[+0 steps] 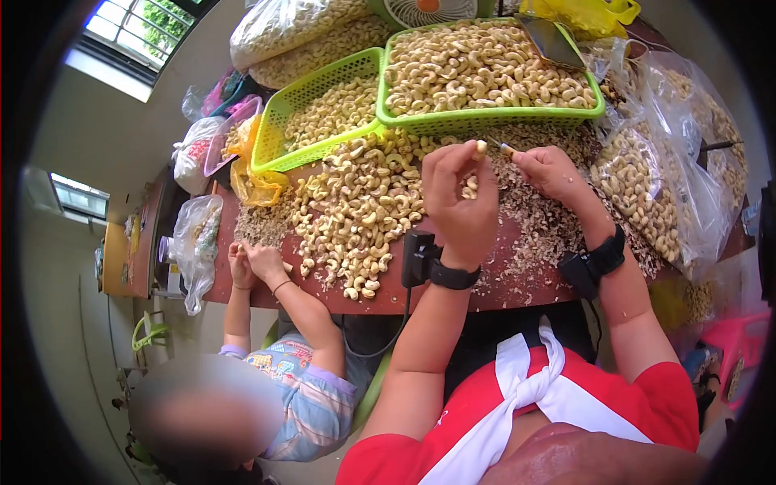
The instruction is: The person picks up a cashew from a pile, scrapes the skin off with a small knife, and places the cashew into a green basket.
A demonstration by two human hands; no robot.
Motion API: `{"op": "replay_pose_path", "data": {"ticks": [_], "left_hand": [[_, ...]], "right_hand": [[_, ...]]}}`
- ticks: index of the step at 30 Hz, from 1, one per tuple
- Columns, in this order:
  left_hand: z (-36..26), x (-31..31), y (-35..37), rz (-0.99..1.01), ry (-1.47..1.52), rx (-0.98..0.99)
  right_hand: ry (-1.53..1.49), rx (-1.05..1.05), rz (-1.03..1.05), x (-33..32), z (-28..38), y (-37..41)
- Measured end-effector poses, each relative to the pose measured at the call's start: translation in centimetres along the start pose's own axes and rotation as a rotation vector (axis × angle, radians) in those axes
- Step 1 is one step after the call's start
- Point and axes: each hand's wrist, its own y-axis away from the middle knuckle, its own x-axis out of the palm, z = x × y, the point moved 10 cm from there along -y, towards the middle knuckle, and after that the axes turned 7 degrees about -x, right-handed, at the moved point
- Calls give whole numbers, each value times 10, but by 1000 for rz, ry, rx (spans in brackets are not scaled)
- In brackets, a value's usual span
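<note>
My left hand [462, 206] is raised over the table, with a pale cashew [482, 147] pinched at its fingertips. Just to the right, my right hand [554, 173] grips a small knife [507, 149], its thin blade pointing toward the nut. Whether blade and cashew touch is too small to tell. A loose heap of cashews [356, 206] spreads left of my left hand. Brown skin scraps [537, 222] lie thickly under my right hand. Behind both hands stands a green basket [493, 121] full of cashews.
A second green basket [271, 133] holds more cashews. Plastic bags of nuts [638, 190] bulge at the right, and another bag [291, 32] sits at the back left. A phone [552, 40] rests on the full basket. At left, another person's hands [260, 263] work at the table edge.
</note>
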Motion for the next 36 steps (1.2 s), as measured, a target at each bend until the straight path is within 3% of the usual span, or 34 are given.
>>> {"op": "replay_pose_path", "data": {"ticks": [1, 2, 5, 8, 9, 10, 12, 14, 16, 17, 18, 23, 26, 28, 31, 34, 36], "left_hand": [[-20, -3, -1, -32, -68, 145], [-29, -7, -5, -40, -82, 153], [-101, -18, -2, -117, -263, 560], [-121, -42, -20, -279, -336, 662], [-114, -54, -42, -401, -426, 562], [-83, -67, -80, -331, -395, 335], [-41, -82, -106, -256, -596, 128], [-1, -92, -104, -153, -516, -76], [24, -69, -85, 88, -513, -246], [48, -59, -72, 232, -545, -432], [61, -46, -63, 401, -611, -431], [95, -13, -24, 624, -859, -644], [124, -1, -6, 755, -1109, -542], [128, 0, -7, 706, -1097, -455], [118, -10, -21, 517, -787, -482], [135, -24, -17, 324, -62, -808], [141, -23, -17, 292, 196, -847]], "right_hand": [[-4, 13, -12, -1, -2, 0], [-9, 28, -27, -2, -4, 0], [-34, 25, -30, -1, -3, 0], [-48, 40, -38, -1, 2, 1], [-31, 5, -64, -3, 5, -1], [-16, -18, -88, -5, 5, 0], [-31, -35, -22, -1, 1, -3], [30, -32, -46, -2, 10, -1], [63, -18, -46, -3, 16, -4], [104, -28, -39, -3, 20, -8], [104, -19, -46, -3, 21, -10], [261, -94, -15, 7, 31, -20], [311, -106, -10, 16, 31, -22], [268, -69, 34, 25, 27, -23], [287, -50, 33, 31, 23, -28], [254, -23, 29, 35, 21, -30], [202, -25, 59, 38, 13, -34]]}}
